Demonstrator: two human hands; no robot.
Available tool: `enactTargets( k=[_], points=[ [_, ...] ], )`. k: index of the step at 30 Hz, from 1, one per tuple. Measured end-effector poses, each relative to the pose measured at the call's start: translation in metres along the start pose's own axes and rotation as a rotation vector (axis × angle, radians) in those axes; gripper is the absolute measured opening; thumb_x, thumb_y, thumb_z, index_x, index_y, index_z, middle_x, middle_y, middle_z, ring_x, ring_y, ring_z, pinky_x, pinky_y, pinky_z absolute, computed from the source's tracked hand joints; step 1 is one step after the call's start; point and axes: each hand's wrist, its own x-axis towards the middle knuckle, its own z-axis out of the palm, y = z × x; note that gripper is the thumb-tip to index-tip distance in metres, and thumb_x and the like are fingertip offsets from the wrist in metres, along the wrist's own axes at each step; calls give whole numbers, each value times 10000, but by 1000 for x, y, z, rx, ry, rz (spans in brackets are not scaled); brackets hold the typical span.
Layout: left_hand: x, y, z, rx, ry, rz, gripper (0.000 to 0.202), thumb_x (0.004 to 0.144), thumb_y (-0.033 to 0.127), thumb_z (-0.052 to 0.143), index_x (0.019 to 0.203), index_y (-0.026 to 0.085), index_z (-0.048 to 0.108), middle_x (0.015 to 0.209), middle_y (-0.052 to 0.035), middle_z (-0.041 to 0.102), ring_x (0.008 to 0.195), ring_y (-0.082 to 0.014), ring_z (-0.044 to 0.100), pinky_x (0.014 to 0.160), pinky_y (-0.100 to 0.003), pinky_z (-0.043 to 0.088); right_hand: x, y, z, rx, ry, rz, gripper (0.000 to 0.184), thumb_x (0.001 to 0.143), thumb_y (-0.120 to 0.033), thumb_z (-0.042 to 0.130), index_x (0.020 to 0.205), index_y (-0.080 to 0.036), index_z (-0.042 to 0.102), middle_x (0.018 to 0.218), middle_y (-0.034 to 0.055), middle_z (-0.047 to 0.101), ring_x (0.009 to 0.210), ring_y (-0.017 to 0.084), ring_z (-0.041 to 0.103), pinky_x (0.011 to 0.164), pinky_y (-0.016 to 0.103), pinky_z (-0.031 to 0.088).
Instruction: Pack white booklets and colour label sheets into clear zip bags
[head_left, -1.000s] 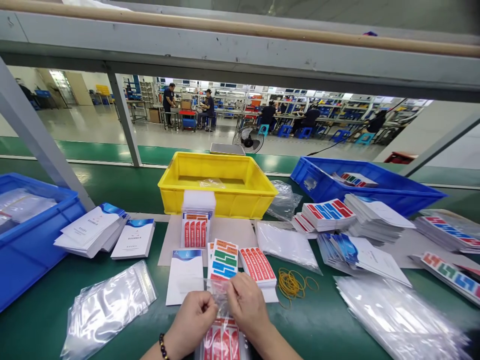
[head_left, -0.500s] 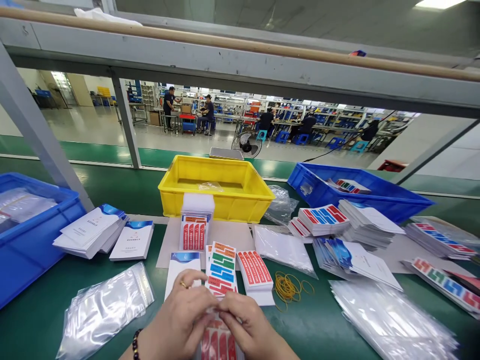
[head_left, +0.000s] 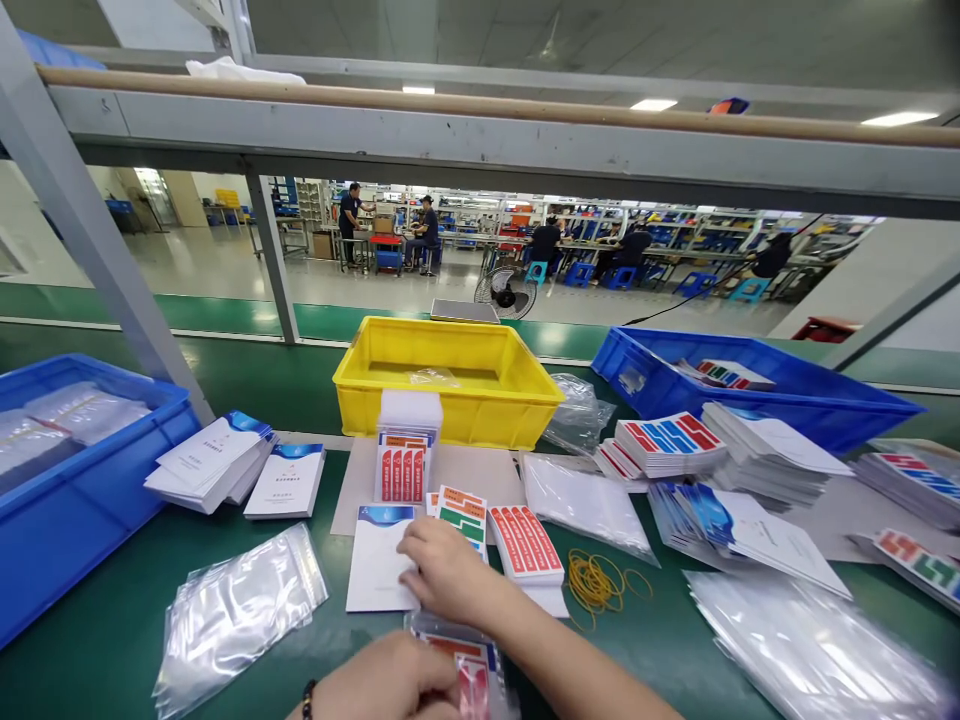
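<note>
My left hand [head_left: 394, 680], at the bottom edge, is closed on a clear zip bag [head_left: 489, 655] with red and orange sticker sheets inside; its fingertips are partly hidden. My right hand [head_left: 448, 570] reaches across above it. Its bent fingers and thumb are apart, over the right side of a white booklet [head_left: 377, 575] with a blue top band. Part of a multicoloured sticker sheet stack [head_left: 463, 505] shows behind this hand. To its right lies a stack of red sticker sheets [head_left: 527, 543]. Sticker sheets in a clear holder [head_left: 405, 470] stand upright behind the booklet.
A yellow bin [head_left: 450, 420] stands at the back, between a blue bin [head_left: 82, 500] and another blue bin [head_left: 750, 400]. Clear bags [head_left: 240, 610] lie left, more bags [head_left: 810, 640] right. Rubber bands [head_left: 596, 582] and booklet stacks [head_left: 289, 480] sit nearby. People work far behind.
Both hands were together at the bag's top. My right hand has let go and moved up to the booklet, while the left has moved lower with the bag. The view has shifted slightly.
</note>
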Motion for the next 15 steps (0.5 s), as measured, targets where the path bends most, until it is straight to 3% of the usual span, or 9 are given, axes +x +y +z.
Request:
enactTargets(
  k=[2, 4, 7, 10, 12, 15],
  points=[
    [5, -7, 7, -141, -107, 58, 184, 693, 161, 492, 517, 177, 437, 493, 66, 359, 453, -68, 310, 446, -196, 228, 13, -13, 12, -107, -88, -66, 414, 668, -336, 630, 1024, -141, 548, 987, 121, 563, 905, 259, 497, 819, 390, 386],
    [8, -14, 11, -244, -175, 104, 284, 713, 257, 500, 475, 182, 363, 463, 73, 297, 434, -62, 258, 434, -208, 205, 19, -26, 21, -215, -159, -87, 524, 617, -338, 650, 1070, -109, 520, 975, 156, 561, 877, 288, 502, 796, 437, 389],
    [10, -23, 14, -347, -224, 154, 381, 735, 401, 482, 464, 186, 323, 447, 71, 286, 429, -60, 244, 430, -215, 195, 21, -35, 26, -293, -207, -105, 397, 628, -260, 609, 974, -69, 566, 895, 181, 584, 809, 284, 525, 737, 419, 409],
    [10, -29, 16, -415, -215, 132, 428, 739, 496, 473, 472, 180, 365, 449, 69, 308, 425, -58, 245, 428, -208, 201, 19, -28, 24, -231, -208, -157, 215, 666, -245, 566, 811, -94, 613, 802, 141, 614, 734, 240, 548, 693, 354, 421],
    [10, -33, 17, -455, -174, 92, 447, 724, 552, 488, 496, 170, 453, 486, 57, 373, 452, -64, 296, 449, -200, 239, 17, -18, 20, -172, -125, -193, 132, 718, -212, 514, 740, -126, 612, 739, 97, 622, 677, 199, 553, 656, 308, 415],
    [10, -37, 16, -557, -56, 50, 479, 681, 613, 525, 622, 147, 619, 550, 24, 468, 499, -83, 382, 481, -196, 289, 11, -2, 11, -129, 178, -217, 187, 805, -150, 416, 760, -139, 597, 746, 79, 623, 686, 172, 555, 644, 279, 395]
  ],
)
